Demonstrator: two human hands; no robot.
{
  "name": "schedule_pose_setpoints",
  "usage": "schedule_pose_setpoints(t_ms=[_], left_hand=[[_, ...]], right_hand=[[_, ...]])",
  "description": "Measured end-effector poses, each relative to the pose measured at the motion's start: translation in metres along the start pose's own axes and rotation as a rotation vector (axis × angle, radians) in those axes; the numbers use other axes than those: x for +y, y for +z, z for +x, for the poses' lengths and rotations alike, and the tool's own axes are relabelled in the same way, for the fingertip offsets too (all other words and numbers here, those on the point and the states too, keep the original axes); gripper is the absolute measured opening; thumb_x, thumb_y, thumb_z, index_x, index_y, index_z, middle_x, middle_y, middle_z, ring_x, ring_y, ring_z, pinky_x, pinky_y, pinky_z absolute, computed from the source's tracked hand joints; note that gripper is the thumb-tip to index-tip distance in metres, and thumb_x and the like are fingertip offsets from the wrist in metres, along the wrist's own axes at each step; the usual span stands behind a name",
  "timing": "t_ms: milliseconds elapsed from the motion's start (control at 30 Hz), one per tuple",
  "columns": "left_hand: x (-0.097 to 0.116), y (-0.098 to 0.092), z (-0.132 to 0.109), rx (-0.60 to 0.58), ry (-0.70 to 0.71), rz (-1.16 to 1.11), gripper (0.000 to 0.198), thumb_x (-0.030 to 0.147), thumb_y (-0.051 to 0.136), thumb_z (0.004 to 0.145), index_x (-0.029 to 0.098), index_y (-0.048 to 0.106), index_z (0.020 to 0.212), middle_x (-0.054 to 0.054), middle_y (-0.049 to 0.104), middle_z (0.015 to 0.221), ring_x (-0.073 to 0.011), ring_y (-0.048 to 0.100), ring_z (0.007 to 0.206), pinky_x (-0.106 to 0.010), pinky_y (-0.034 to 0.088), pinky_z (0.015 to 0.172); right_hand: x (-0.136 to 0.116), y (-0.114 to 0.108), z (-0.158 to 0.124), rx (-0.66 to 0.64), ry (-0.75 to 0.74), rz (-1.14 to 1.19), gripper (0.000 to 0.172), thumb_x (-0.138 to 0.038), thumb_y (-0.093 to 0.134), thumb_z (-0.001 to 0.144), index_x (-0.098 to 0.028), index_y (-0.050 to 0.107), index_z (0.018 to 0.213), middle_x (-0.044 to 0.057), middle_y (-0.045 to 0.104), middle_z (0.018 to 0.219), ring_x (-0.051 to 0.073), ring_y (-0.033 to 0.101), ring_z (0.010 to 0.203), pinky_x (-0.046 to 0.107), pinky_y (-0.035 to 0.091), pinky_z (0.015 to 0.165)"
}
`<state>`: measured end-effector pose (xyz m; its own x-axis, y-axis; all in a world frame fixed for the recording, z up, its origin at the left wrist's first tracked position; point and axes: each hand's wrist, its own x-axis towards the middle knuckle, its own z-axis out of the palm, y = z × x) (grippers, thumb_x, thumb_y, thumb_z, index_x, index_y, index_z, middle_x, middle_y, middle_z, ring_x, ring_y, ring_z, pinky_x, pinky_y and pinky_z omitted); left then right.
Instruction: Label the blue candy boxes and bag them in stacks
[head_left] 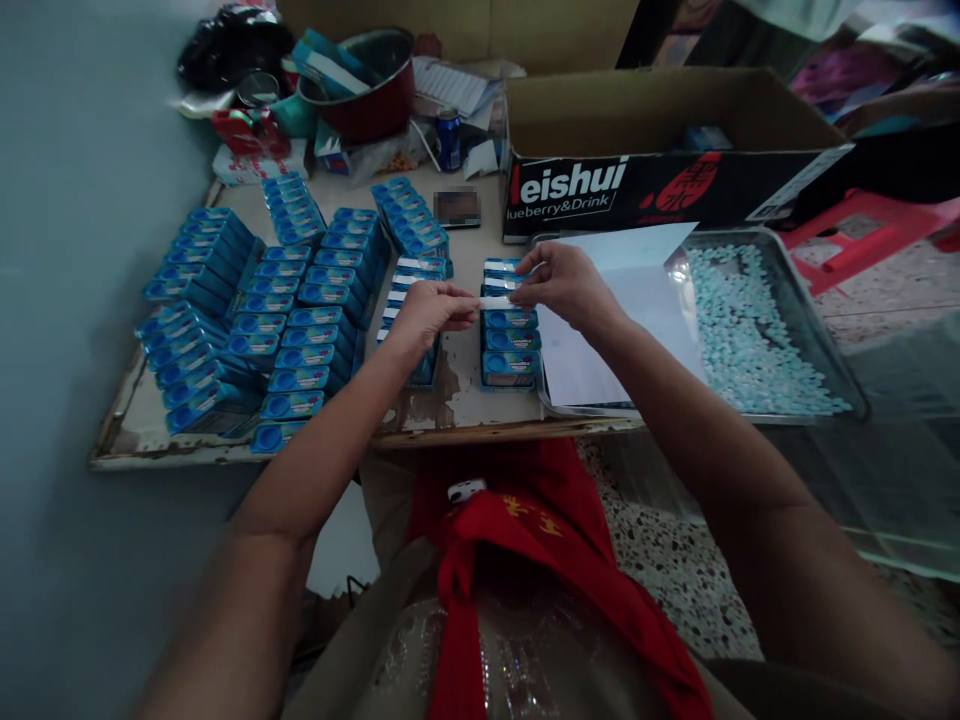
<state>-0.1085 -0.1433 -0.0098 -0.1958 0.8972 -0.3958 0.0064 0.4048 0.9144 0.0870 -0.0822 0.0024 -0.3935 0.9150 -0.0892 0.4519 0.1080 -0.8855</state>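
A small white strip [495, 302] is stretched between my two hands, just above a short row of blue boxes [511, 367]. My left hand [439, 312] pinches its left end; my right hand [559, 283] has its fingers closed at the right end. White strips also lie across the tops of boxes in another blue row [416, 265], partly hidden behind my left hand. Under my right wrist, white sheets [600, 350] rest on a metal tray [855, 385] that holds many small pale-blue pieces [757, 340].
Several more rows of blue boxes [300, 350] fill the table's left side. Behind stand a large open carton [577, 195], a red pot [375, 110], a blue can [448, 142] and a phone-like dark object [457, 208]. A red plastic stool [870, 235] is at right.
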Motion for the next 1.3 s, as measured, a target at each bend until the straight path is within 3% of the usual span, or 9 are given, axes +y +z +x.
schedule_pose_setpoints(t_ms=[200, 667, 767, 900, 1000, 1067, 1133, 1200, 1300], left_hand=[[0.004, 0.001, 0.008, -0.009, 0.011, 0.263, 0.014, 0.000, 0.077, 0.071, 0.013, 0.071, 0.070, -0.003, 0.067, 0.058, -0.0149, 0.068, 0.060, -0.037, 0.064, 0.079], [-0.001, 0.004, 0.013, -0.053, -0.045, 0.365, 0.013, 0.001, 0.072, 0.085, 0.011, 0.068, 0.077, -0.002, 0.066, 0.061, -0.0146, 0.069, 0.060, -0.033, 0.063, 0.076], [-0.003, 0.007, 0.016, -0.079, -0.050, 0.436, 0.010, 0.005, 0.072, 0.089, 0.010, 0.070, 0.097, -0.002, 0.066, 0.064, -0.0161, 0.071, 0.064, -0.031, 0.062, 0.074], [-0.004, 0.014, 0.021, -0.062, -0.057, 0.634, 0.051, 0.008, 0.066, 0.094, 0.010, 0.048, 0.142, -0.004, 0.071, 0.077, -0.0212, 0.074, 0.069, -0.032, 0.061, 0.069], [-0.005, 0.020, 0.026, -0.046, 0.005, 0.773, 0.050, 0.004, 0.069, 0.087, 0.012, 0.053, 0.134, -0.011, 0.075, 0.097, -0.0270, 0.077, 0.089, -0.035, 0.059, 0.080], [-0.006, 0.020, 0.030, -0.037, 0.068, 0.935, 0.039, 0.002, 0.069, 0.083, 0.015, 0.062, 0.119, -0.014, 0.075, 0.107, -0.0318, 0.074, 0.106, -0.035, 0.056, 0.088], [-0.002, 0.017, 0.031, -0.036, 0.144, 1.145, 0.028, 0.005, 0.066, 0.086, 0.017, 0.066, 0.111, -0.016, 0.076, 0.112, -0.0346, 0.072, 0.114, -0.036, 0.054, 0.091], [0.010, 0.011, 0.031, -0.034, 0.244, 1.305, 0.021, 0.013, 0.064, 0.090, 0.018, 0.069, 0.110, -0.016, 0.077, 0.110, -0.0352, 0.072, 0.110, -0.038, 0.053, 0.089], [0.049, 0.014, 0.033, 0.023, 0.411, 1.312, 0.019, 0.024, 0.069, 0.089, 0.020, 0.074, 0.107, -0.013, 0.078, 0.101, -0.0330, 0.072, 0.100, -0.039, 0.052, 0.087]], right_hand=[[0.015, 0.011, 0.003, 0.058, 0.025, -0.143, 0.034, -0.012, 0.082, 0.067, -0.023, 0.055, 0.083, -0.003, 0.063, 0.069, 0.020, 0.065, 0.069, 0.035, 0.050, 0.068], [0.022, 0.016, 0.009, 0.044, -0.056, -0.251, 0.033, -0.006, 0.079, 0.068, -0.023, 0.055, 0.083, -0.003, 0.061, 0.070, 0.018, 0.059, 0.067, 0.036, 0.043, 0.066], [0.025, 0.015, 0.011, 0.093, -0.070, -0.366, 0.039, -0.010, 0.083, 0.066, -0.025, 0.054, 0.088, -0.004, 0.058, 0.072, 0.019, 0.057, 0.070, 0.037, 0.041, 0.069], [0.038, 0.015, 0.010, 0.089, -0.053, -0.335, 0.044, -0.023, 0.088, 0.066, -0.026, 0.049, 0.087, -0.006, 0.052, 0.073, 0.017, 0.050, 0.070, 0.034, 0.037, 0.068], [0.047, 0.012, 0.005, 0.014, -0.029, -0.174, 0.037, -0.024, 0.083, 0.073, -0.025, 0.048, 0.086, -0.008, 0.047, 0.068, 0.015, 0.047, 0.066, 0.031, 0.036, 0.065], [0.049, -0.001, 0.003, -0.027, -0.043, -0.153, 0.030, -0.021, 0.079, 0.076, -0.024, 0.052, 0.089, -0.009, 0.047, 0.066, 0.015, 0.049, 0.065, 0.031, 0.037, 0.065], [0.051, -0.028, 0.006, -0.007, -0.114, -0.257, 0.025, -0.019, 0.078, 0.078, -0.023, 0.059, 0.092, -0.006, 0.054, 0.072, 0.016, 0.053, 0.070, 0.032, 0.039, 0.068], [0.057, -0.067, 0.016, 0.140, -0.203, -0.452, 0.025, -0.019, 0.081, 0.078, -0.023, 0.066, 0.098, 0.000, 0.062, 0.089, 0.019, 0.058, 0.081, 0.035, 0.041, 0.074], [0.074, -0.127, 0.043, 0.399, -0.276, -0.755, 0.020, -0.017, 0.076, 0.082, -0.021, 0.070, 0.101, 0.007, 0.065, 0.109, 0.024, 0.059, 0.096, 0.042, 0.041, 0.086]])
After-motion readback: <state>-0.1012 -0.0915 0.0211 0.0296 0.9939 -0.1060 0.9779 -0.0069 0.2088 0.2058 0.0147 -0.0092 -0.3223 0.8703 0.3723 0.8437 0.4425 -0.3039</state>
